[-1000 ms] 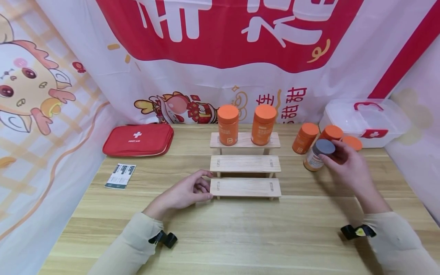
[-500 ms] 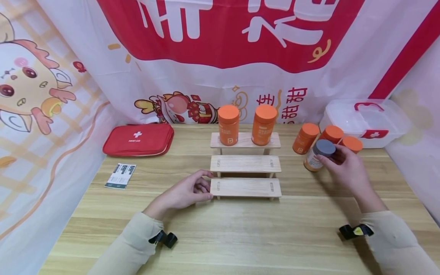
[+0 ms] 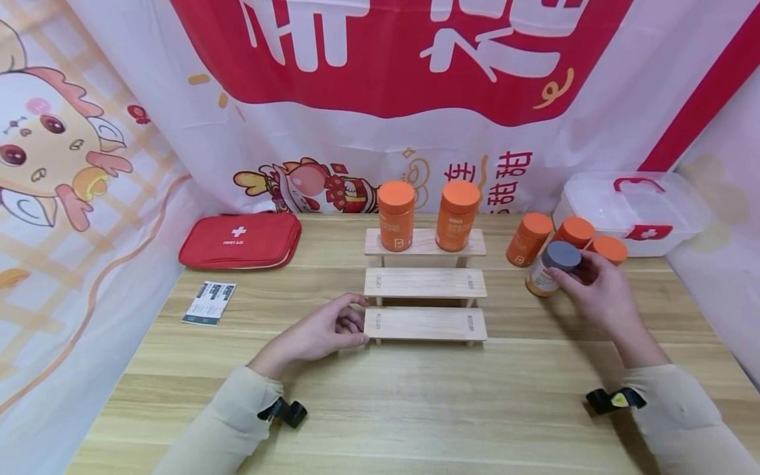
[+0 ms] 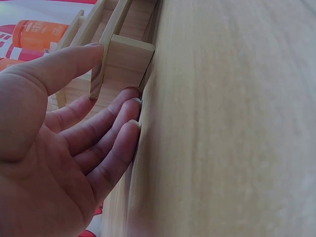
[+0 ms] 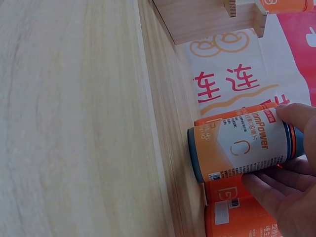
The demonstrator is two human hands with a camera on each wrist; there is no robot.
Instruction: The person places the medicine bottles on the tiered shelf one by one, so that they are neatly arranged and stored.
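At the right, my right hand (image 3: pixel 600 290) grips a supplement bottle (image 3: pixel 552 269) with a grey lid and an orange and white label. Thumb and fingers hold it near the lid, as the right wrist view shows; the label (image 5: pixel 242 145) faces that camera. My left hand (image 3: pixel 326 328) is at the left end of the lowest step of a three-step wooden display stand (image 3: pixel 424 323). In the left wrist view, its thumb and index finger (image 4: pixel 74 111) pinch across the end of the board, while the other fingers hang beside the stand's leg (image 4: pixel 129 61).
Two orange bottles (image 3: pixel 396 216) stand on the top step. Several orange-capped bottles (image 3: pixel 528 239) cluster behind the held one, before a clear first-aid box (image 3: pixel 629 204). A red first-aid pouch (image 3: pixel 240 241) and a printed card (image 3: pixel 209 303) lie at the left.
My right thumb and fingers have shifted slightly on the grey-lidded bottle, which stays in nearly the same place. The left hand keeps its position at the stand.
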